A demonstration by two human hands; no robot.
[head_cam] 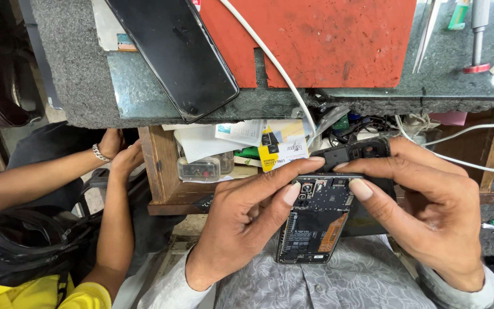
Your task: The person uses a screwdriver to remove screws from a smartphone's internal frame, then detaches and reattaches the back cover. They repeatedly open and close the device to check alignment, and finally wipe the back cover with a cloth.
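Off to the left, another person's hands [118, 151] reach into a dark bag [24, 240] beside the wooden shelf [158, 171]; they stay well apart from the work.

The left hand [241, 223] comes up from below and grips the opened phone [315, 220] along its left side, thumb laid across the upper left corner near the camera lenses, fingers curled round behind. The phone stands with its long axis running away from the person's chest toward the bench, its circuit board and battery facing up, held in the air over the grey shirt [350, 280] and just below the bench edge [293, 109].

The right hand [430, 212] closes in from the other side. Its thumb presses on the phone's top right corner, while its fingers pinch a black plastic cover piece [353, 153] that sits at the phone's top end, tilted up from it. So both hands meet at that top edge, about equally near.

Room is tight above: the shelf's papers [241, 137] and white cable [275, 63] hang close. On the bench lie a black phone screen [175, 54], a red mat [327, 40], tweezers [427, 34] and a screwdriver [478, 34].
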